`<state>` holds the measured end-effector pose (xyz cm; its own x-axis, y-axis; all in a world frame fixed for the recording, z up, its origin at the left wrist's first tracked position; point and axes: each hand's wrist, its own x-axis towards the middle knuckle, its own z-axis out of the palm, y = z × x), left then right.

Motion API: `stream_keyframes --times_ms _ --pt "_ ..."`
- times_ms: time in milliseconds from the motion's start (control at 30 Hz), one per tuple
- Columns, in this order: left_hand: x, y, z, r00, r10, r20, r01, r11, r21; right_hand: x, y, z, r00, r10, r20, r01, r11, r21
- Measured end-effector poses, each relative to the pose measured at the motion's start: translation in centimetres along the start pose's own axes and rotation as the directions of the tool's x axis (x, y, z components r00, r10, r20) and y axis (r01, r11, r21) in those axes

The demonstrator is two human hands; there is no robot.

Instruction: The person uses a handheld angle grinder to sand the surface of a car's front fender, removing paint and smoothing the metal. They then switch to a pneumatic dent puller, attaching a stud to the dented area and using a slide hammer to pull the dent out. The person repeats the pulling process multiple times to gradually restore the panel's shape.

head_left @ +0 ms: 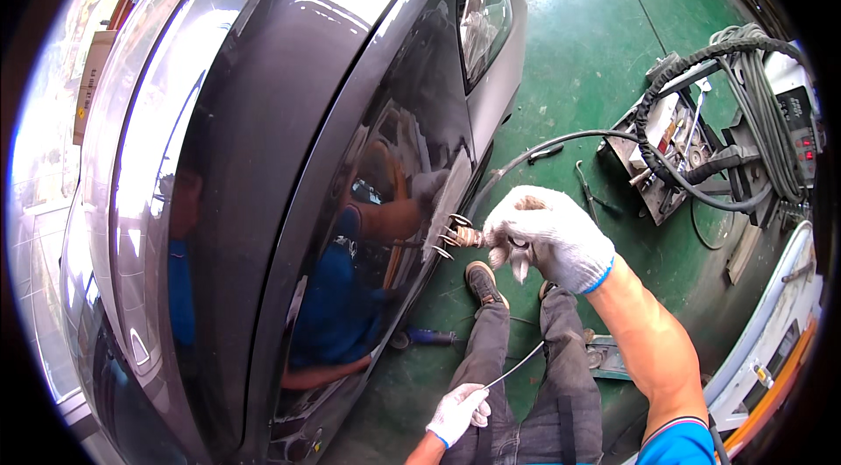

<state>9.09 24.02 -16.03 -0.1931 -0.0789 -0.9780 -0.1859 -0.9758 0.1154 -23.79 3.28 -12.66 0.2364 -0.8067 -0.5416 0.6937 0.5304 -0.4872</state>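
Observation:
My right hand (561, 241), in a white knit glove, is closed around a dent-pulling welding gun. Most of the gun's body is hidden by the fingers. Its copper-coloured nose (469, 237) with thin metal prongs points left at a dull grey sanded patch (448, 198) on the dark car panel (385, 228). Whether the prongs touch the patch I cannot tell. A thick grey cable (561, 139) runs from near this hand toward the equipment at right. Lower down, my gloved left hand (457, 414) grips a thin grey cable (519, 363) that rises toward my legs.
Right of the car, a metal tool tray (653, 202) holds loose hand tools beside coiled hoses (760, 106) and a machine with a red display (799, 127). Hand tools (589, 191) and a blue-bodied tool (429, 338) lie on the green floor. A detached panel (762, 316) leans at right.

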Motion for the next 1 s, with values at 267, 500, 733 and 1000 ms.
stream_keyframes --times_ms 267,500,733,1000 --pt "3.0 0.8 -0.5 0.990 0.082 -0.110 -0.082 0.997 0.009 0.3 -2.2 0.6 0.993 0.001 -0.114 -0.039 0.942 -0.333" --pt "18.9 1.1 0.6 0.989 0.112 -0.101 -0.112 0.994 0.000 0.8 -1.4 3.3 0.944 -0.312 0.103 0.271 0.561 -0.782" --pt "19.4 3.5 -0.1 0.960 0.220 -0.174 -0.147 0.922 0.359 1.7 -1.2 3.4 0.709 -0.487 0.510 0.381 -0.343 -0.858" --pt "14.1 2.2 -3.5 0.984 0.061 -0.167 -0.032 0.985 0.168 3.1 -2.0 2.7 0.915 -0.261 0.307 0.389 0.372 -0.843"
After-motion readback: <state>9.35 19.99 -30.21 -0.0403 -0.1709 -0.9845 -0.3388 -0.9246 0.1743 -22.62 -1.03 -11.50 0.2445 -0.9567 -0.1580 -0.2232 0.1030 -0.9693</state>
